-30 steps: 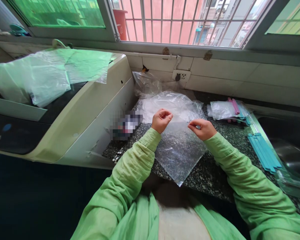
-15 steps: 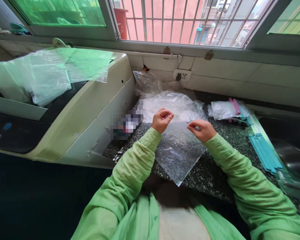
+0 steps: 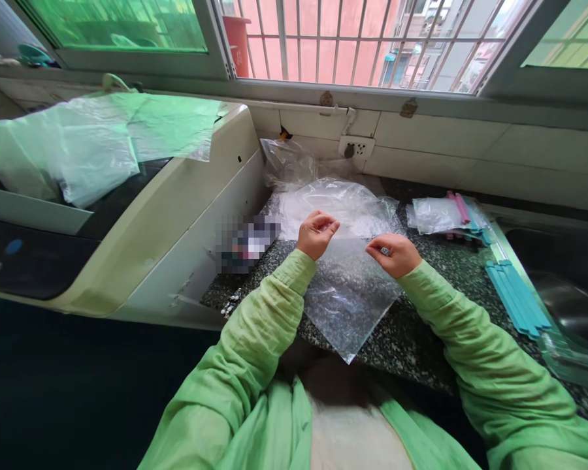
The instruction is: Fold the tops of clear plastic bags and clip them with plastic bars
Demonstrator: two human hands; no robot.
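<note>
A clear plastic bag [image 3: 347, 294] hangs over the speckled granite counter [image 3: 431, 333], its lower corner past the front edge. My left hand [image 3: 316, 235] pinches the bag's top edge on the left. My right hand [image 3: 394, 253] pinches the same edge on the right. Both arms wear green sleeves. Behind the hands lies a heap of crumpled clear bags [image 3: 333, 199].
A cream appliance [image 3: 176, 209] with plastic sheets [image 3: 93, 140] on top stands at the left. At the right are a small stack of bags with pink and teal strips [image 3: 445, 214], several teal sealing strips [image 3: 517, 297] and a steel sink [image 3: 563, 281]. A wall socket [image 3: 355, 149] sits below the barred window.
Almost nothing differs. My right hand has edged slightly left along the bag's top edge; the bag and my left hand stay where they were.
</note>
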